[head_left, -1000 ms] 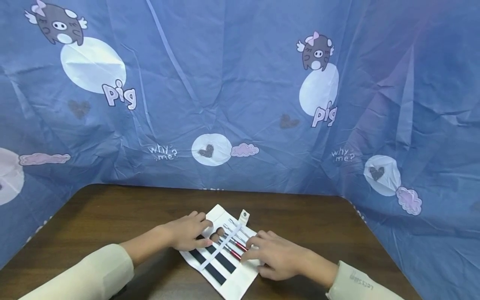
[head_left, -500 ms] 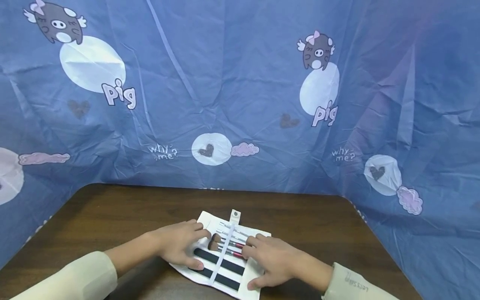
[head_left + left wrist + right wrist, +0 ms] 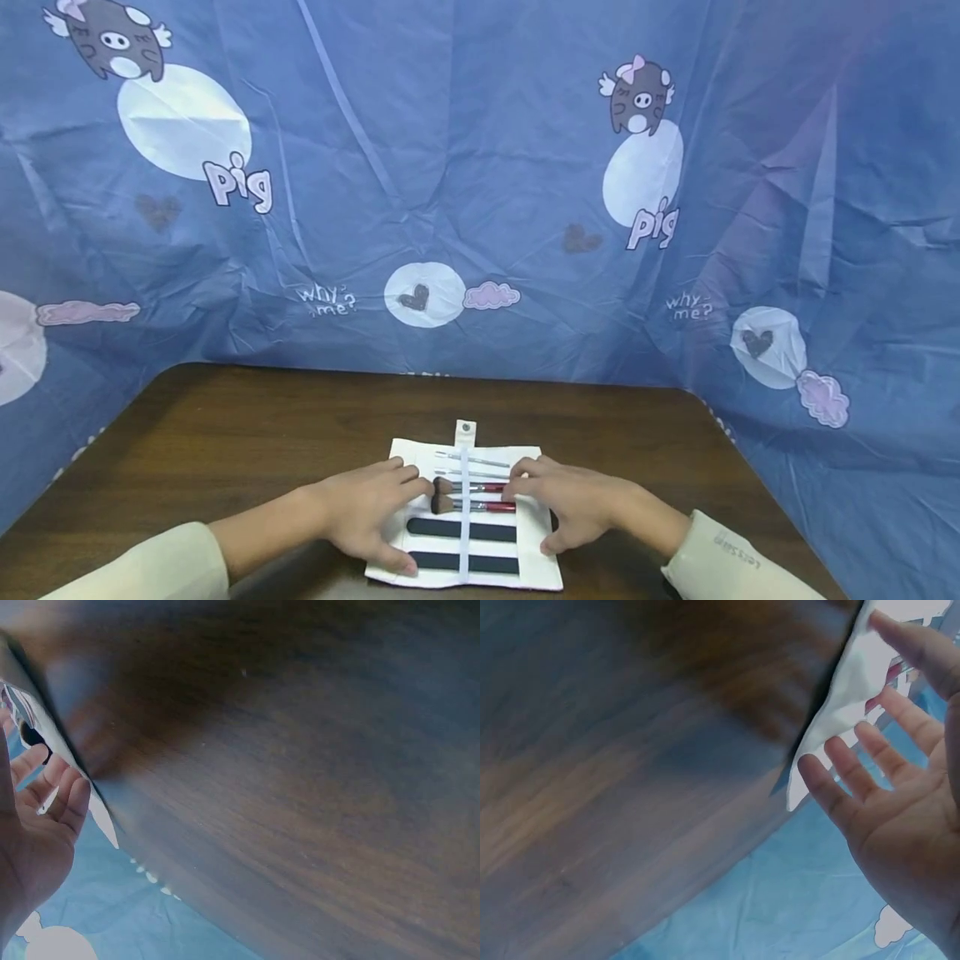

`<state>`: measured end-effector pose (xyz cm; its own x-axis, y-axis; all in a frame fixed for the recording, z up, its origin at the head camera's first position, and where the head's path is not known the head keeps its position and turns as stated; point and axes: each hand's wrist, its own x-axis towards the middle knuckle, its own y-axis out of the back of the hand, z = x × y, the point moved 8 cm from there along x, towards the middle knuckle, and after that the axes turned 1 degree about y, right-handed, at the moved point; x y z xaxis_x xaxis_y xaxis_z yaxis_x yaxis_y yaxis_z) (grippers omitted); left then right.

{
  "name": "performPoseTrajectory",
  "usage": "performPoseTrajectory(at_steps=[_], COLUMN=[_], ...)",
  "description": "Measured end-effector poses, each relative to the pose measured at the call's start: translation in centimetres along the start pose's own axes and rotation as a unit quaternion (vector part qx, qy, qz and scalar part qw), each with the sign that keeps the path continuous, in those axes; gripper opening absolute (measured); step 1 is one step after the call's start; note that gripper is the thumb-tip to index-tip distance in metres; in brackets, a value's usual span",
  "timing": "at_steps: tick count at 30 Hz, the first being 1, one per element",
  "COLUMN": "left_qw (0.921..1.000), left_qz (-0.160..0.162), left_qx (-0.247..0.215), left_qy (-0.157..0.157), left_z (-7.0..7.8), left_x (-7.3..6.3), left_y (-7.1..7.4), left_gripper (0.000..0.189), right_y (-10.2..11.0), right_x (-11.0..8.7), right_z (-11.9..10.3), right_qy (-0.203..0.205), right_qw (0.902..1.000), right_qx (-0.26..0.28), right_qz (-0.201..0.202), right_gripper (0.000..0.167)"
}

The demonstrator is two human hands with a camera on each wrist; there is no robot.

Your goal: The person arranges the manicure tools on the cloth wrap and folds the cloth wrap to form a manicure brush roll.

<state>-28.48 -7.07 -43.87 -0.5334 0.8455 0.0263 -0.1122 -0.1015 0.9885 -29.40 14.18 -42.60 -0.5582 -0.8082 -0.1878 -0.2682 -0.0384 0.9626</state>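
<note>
A white fabric brush case (image 3: 542, 571) lies unrolled and nearly square to me in the head view. A pale elastic band (image 3: 464, 537) crosses its middle. Under the band sit two makeup brushes with red handles (image 3: 497, 507), thin silver brushes (image 3: 480, 460) and two black strips (image 3: 491, 532). My left hand (image 3: 367, 510) rests along the case's left edge, fingers spread, thumb near the lower strip. On the right edge my right hand (image 3: 577, 500) touches the fabric, its fingertips over the red handle ends. Both wrist views show loose fingers at the case's border.
A snap tab (image 3: 466, 431) sticks out from the far edge of the case. The brown wooden table (image 3: 285, 417) extends around it. A blue printed cloth (image 3: 487, 192) hangs behind and at both sides.
The case has turned from a slanted position to nearly straight, its snap tab swinging leftward. Both hands moved with it, keeping to its left and right edges.
</note>
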Motion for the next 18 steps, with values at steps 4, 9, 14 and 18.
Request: performPoseTrajectory(at_steps=[4,9,14,18], left_qw=[1.0000,0.9999,0.9997,0.9994], left_qz=[0.000,0.003,-0.007,-0.019], left_qx=[0.002,0.001,0.007,0.010], left_qy=[0.004,0.011,0.024,0.029], left_z=[0.3,0.9,1.1,1.2], left_x=[-0.2,0.0,0.0,-0.1], left_y=[0.0,0.1,0.1,0.0], left_gripper=[0.081,0.082,0.085,0.086], right_y=[0.1,-0.1,-0.2,-0.3], right_x=[0.2,0.3,0.2,0.2], right_z=[-0.5,-0.2,0.0,0.0], right_qy=[0.004,-0.002,-0.006,-0.005], right_qw=[0.9997,0.9983,0.9978,0.9979], right_qx=[0.023,0.057,0.065,0.064], right_qz=[0.003,-0.007,-0.009,-0.009], right_gripper=[0.077,0.078,0.077,0.076])
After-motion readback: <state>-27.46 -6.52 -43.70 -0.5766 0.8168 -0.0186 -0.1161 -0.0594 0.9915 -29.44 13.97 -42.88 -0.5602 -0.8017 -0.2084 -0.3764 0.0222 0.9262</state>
